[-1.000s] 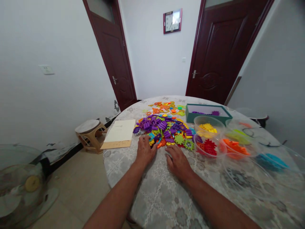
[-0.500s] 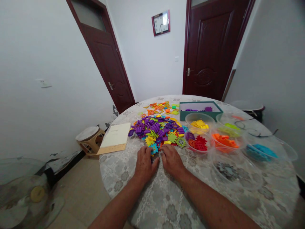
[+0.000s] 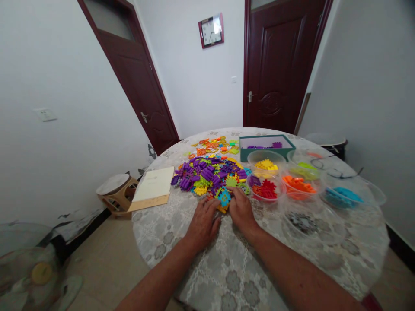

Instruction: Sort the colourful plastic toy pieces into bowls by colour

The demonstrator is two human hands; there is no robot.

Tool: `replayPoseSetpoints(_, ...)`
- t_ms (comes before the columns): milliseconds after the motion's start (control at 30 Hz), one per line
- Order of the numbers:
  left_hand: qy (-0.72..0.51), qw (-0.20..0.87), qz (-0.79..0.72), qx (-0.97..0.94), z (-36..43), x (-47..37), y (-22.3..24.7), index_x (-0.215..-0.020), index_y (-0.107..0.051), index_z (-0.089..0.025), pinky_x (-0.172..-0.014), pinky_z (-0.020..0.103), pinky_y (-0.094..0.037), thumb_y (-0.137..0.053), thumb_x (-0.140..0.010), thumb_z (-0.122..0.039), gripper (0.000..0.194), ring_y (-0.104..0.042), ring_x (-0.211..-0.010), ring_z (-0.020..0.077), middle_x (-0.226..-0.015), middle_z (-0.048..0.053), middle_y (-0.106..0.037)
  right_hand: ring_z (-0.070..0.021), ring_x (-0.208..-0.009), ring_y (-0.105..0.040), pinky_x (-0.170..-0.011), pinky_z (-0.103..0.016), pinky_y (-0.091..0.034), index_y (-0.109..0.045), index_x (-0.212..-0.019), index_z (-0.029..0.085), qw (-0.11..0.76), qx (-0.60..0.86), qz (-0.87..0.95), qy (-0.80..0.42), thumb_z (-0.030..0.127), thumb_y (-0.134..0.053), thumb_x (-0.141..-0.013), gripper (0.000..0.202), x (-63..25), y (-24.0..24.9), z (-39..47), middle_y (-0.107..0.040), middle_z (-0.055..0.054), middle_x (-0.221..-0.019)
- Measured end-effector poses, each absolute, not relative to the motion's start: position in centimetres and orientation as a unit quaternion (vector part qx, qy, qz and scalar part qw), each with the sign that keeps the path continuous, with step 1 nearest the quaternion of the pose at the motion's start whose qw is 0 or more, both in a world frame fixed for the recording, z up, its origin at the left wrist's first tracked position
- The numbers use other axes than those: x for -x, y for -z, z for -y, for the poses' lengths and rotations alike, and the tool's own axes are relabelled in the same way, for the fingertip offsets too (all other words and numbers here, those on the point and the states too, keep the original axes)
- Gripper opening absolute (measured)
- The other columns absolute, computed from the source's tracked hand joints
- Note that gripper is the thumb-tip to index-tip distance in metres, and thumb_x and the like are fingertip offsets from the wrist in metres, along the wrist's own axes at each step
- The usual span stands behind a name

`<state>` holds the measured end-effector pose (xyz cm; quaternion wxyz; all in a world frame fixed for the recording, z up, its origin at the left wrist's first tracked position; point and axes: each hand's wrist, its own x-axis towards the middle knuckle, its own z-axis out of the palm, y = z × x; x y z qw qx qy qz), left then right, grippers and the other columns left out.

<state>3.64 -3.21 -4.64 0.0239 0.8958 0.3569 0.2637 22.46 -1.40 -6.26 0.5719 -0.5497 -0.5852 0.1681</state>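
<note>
Between my hands, a blue toothed plastic building piece [image 3: 224, 196] stands tilted, with a yellow-orange piece [image 3: 222, 209] under it. My left hand [image 3: 203, 222] is closed against the left side of these pieces, its thumb low near the tablecloth. From the right, my right hand [image 3: 241, 211] grips the blue piece's edge with bent fingers; its fingertips are partly hidden. Just beyond the fingers lies a big heap of building pieces [image 3: 207, 172], mostly purple, with green, yellow and blue ones mixed in.
Clear plastic bowls on the right hold sorted pieces: yellow [image 3: 266, 165], red [image 3: 267, 188], orange [image 3: 298, 184], blue [image 3: 343, 196] and grey [image 3: 301, 222]. A green-edged box [image 3: 267, 154] stands behind them. An open notebook [image 3: 154, 185] lies left. Orange pieces [image 3: 210, 144] are spread farther back.
The blue piece is now raised and tilted between my hands, with yellow-orange showing below. My right hand has turned inward against it. The whole view has shifted slightly.
</note>
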Motion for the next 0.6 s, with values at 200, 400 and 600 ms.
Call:
replayPoseSetpoints(200,-0.25,0.015,-0.346,-0.904,3.4,-3.7,4.4,-0.147,-0.05,-0.026,-0.123,0.055,-0.04,-0.056,-0.094,-0.014,0.054,-0.053,-0.139,0.0262,-0.146,0.009,-0.063,-0.0249,-0.111,-0.066,-0.102,-0.04,-0.05,-0.068,-0.119,0.018,0.589,0.562,0.534,-0.228,0.03,-0.037,-0.102,0.037,-22.2,5.2,2.3,-0.072,-0.012,-0.12)
replayPoseSetpoints(400,-0.265,-0.025,-0.416,-0.869,1.9,-2.9,4.9,-0.139,-0.059,-0.023,-0.12,0.061,-0.041,-0.068,-0.092,-0.031,0.048,-0.054,-0.139,0.0329,-0.141,0.014,-0.065,-0.0271,-0.116,-0.062,-0.108,-0.043,-0.047,-0.069,-0.116,0.018,0.54,0.546,0.621,-0.158,0.023,-0.057,-0.091,0.029,-21.3,5.5,2.6,-0.069,-0.013,-0.118)
replayPoseSetpoints(600,-0.289,-0.055,-0.455,-0.841,1.8,-1.9,5.2,-0.12,-0.066,-0.021,-0.116,0.059,-0.046,-0.064,-0.094,-0.031,0.028,-0.055,-0.133,0.0345,-0.13,0.016,-0.065,-0.0245,-0.116,-0.063,-0.109,-0.041,-0.048,-0.07,-0.118,0.018,0.531,0.544,0.626,-0.174,0.008,-0.049,-0.084,0.04,-22.2,6.2,1.8,-0.068,-0.012,-0.12)
